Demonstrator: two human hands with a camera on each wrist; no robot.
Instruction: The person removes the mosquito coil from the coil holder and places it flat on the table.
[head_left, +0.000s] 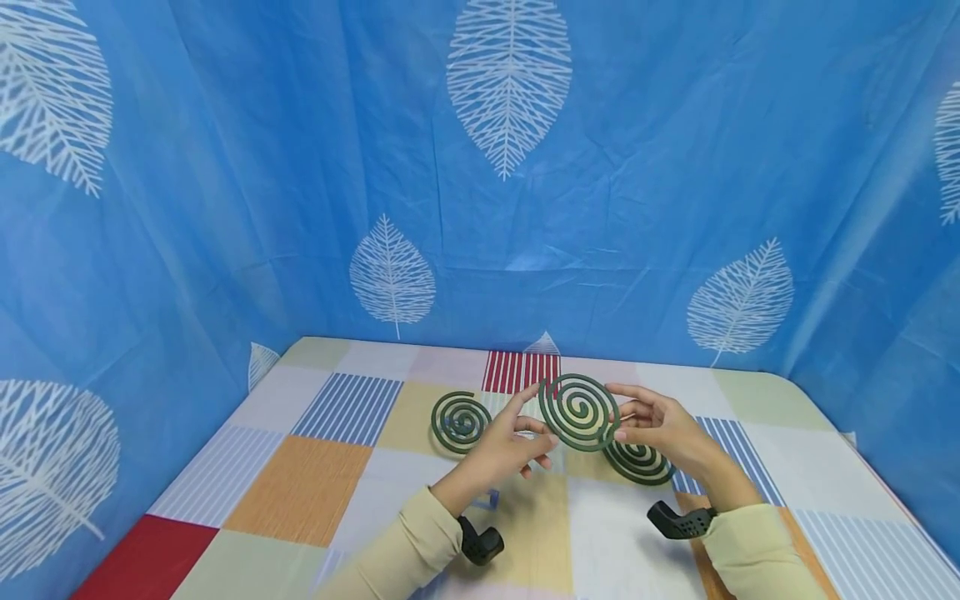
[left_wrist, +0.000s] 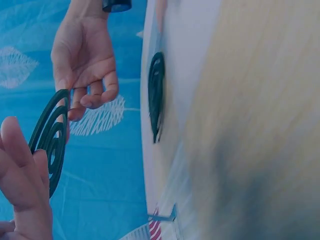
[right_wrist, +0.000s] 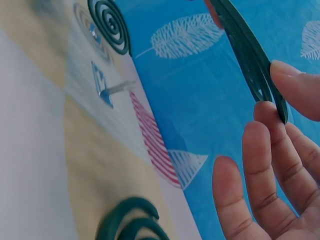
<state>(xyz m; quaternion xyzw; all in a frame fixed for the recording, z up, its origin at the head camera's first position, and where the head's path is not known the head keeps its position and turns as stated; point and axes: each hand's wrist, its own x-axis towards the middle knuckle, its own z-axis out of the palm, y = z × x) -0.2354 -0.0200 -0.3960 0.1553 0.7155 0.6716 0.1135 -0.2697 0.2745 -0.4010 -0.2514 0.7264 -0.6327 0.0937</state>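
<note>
A dark green mosquito coil point(head_left: 580, 408) is held up above the table between both hands, its spiral face toward the head camera. My left hand point(head_left: 501, 450) holds its left edge with thumb and index finger, the other fingers bent loosely. At the opposite edge, my right hand point(head_left: 669, 430) pinches the coil between thumb and fingertips, as the right wrist view shows. Another green coil point(head_left: 459, 423) is behind the left hand, partly covered by it. Below the right hand lies a further green coil point(head_left: 640, 478), partly hidden by the held one.
A patchwork-patterned cloth point(head_left: 300, 483) covers the table. Blue curtains point(head_left: 630, 208) with white leaf prints enclose its back and sides. A small blue-and-clear piece point(right_wrist: 103, 92) stands on the cloth; its kind is unclear. Black wrist devices point(head_left: 482, 546) sit at both cuffs.
</note>
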